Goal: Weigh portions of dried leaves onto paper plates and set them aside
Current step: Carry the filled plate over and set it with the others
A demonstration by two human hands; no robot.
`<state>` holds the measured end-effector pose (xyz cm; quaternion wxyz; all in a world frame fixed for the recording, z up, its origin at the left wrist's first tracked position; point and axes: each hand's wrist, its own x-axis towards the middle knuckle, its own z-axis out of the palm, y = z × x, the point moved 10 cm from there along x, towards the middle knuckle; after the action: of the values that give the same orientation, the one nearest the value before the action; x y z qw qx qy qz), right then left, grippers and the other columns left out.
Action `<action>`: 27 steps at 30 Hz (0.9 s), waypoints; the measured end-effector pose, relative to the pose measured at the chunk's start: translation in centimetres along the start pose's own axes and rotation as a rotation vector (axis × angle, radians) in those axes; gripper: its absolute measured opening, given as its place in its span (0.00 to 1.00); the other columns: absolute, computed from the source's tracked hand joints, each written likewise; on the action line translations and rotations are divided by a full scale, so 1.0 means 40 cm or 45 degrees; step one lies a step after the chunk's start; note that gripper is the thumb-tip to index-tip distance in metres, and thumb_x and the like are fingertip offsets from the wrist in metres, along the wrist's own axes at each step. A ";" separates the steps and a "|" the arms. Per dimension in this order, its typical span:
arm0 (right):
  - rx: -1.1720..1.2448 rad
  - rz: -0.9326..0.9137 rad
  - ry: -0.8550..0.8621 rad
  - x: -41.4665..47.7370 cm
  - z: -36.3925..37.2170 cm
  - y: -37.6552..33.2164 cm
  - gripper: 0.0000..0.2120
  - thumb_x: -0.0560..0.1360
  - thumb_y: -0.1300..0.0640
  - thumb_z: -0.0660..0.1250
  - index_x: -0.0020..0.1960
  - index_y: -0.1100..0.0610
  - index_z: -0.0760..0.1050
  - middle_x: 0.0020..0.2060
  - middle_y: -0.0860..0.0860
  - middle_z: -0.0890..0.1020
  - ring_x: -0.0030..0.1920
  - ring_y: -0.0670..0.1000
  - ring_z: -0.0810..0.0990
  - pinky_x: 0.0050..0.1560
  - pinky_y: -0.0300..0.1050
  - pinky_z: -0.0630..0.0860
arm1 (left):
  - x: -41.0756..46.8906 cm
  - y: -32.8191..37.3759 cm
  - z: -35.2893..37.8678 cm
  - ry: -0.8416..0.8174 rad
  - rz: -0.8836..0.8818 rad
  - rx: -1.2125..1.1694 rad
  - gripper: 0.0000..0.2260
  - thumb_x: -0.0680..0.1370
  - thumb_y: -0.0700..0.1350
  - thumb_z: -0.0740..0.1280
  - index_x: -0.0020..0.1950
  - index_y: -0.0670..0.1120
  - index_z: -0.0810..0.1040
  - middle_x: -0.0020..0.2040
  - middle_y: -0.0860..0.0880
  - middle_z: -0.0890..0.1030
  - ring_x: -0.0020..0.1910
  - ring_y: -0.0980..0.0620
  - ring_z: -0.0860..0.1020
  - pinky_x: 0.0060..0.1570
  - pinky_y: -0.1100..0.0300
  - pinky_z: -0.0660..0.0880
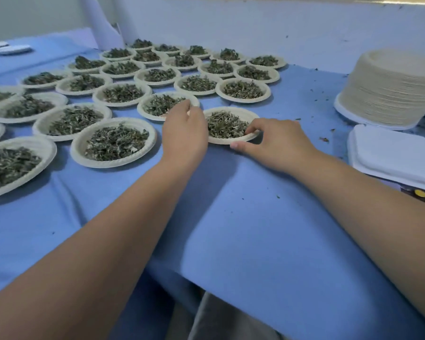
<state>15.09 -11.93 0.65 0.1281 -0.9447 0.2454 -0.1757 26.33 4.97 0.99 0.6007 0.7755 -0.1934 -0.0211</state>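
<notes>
Paper plate [231,109] of dried leaves [225,125] (flat)

Fingertips of the left hand [185,128] lie out of sight behind its own knuckles; its grip cannot be confirmed. That hand masks the left rim of the nearest plate [231,110] and part of the neighbouring plate [140,109]. The near-left plate [48,153], stack of empty plates [390,89] and white tray [390,153] are clipped by frame edges. The dark item [421,194] under the tray is mostly covered and unidentifiable. The flat white objects [11,49] far left are blurred
</notes>
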 end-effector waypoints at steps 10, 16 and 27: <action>-0.197 0.009 0.019 0.050 0.004 -0.003 0.20 0.76 0.40 0.62 0.61 0.52 0.71 0.49 0.54 0.84 0.57 0.61 0.79 0.70 0.64 0.63 | -0.019 0.097 0.164 -0.173 0.270 0.187 0.08 0.81 0.39 0.58 0.53 0.48 0.75 0.58 0.41 0.79 0.58 0.46 0.74 0.60 0.54 0.66; -0.004 -0.089 0.191 -0.034 -0.133 0.053 0.17 0.72 0.46 0.63 0.59 0.50 0.75 0.49 0.53 0.84 0.52 0.61 0.79 0.45 0.48 0.68 | -0.072 0.183 0.288 -0.300 0.449 0.135 0.09 0.81 0.36 0.57 0.56 0.40 0.75 0.56 0.39 0.79 0.55 0.43 0.76 0.54 0.51 0.69; -0.167 0.396 0.677 -0.332 -0.479 0.578 0.10 0.78 0.48 0.68 0.46 0.54 0.81 0.37 0.46 0.79 0.39 0.51 0.77 0.44 0.45 0.73 | -0.273 0.442 0.684 -0.625 0.985 0.285 0.21 0.84 0.39 0.56 0.77 0.41 0.68 0.82 0.42 0.59 0.81 0.46 0.58 0.73 0.57 0.59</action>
<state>-13.04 -27.74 6.83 0.0236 -0.8231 0.4226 -0.3786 4.13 -20.35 7.82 0.4136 0.6786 -0.6056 0.0425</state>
